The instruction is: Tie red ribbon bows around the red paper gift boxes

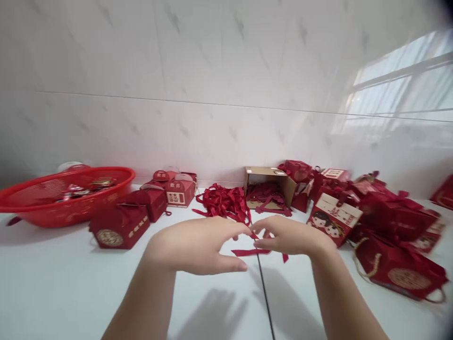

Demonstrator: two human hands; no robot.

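My left hand [201,243] is held above the white table, palm down, with its thumb spread away from its fingers. Its index fingertip meets a short dark red ribbon [244,253] near the tips of my right hand; whether it presses on it I cannot tell. The fingers of my right hand [286,236] are bent round this ribbon, whose ends stick out to the left and below. Just behind both hands lies a loose heap of red ribbons [224,200]. A cardboard box [289,191] on its side holds flat dark red pieces.
Left stands a red plastic basket [71,212] with small wrapped items inside. Several red gift boxes [122,226] are beside it. More boxes, one with a cartoon couple [334,219], crowd the right side. A tiled wall [212,94] rises behind; a seam [265,293] crosses the table.
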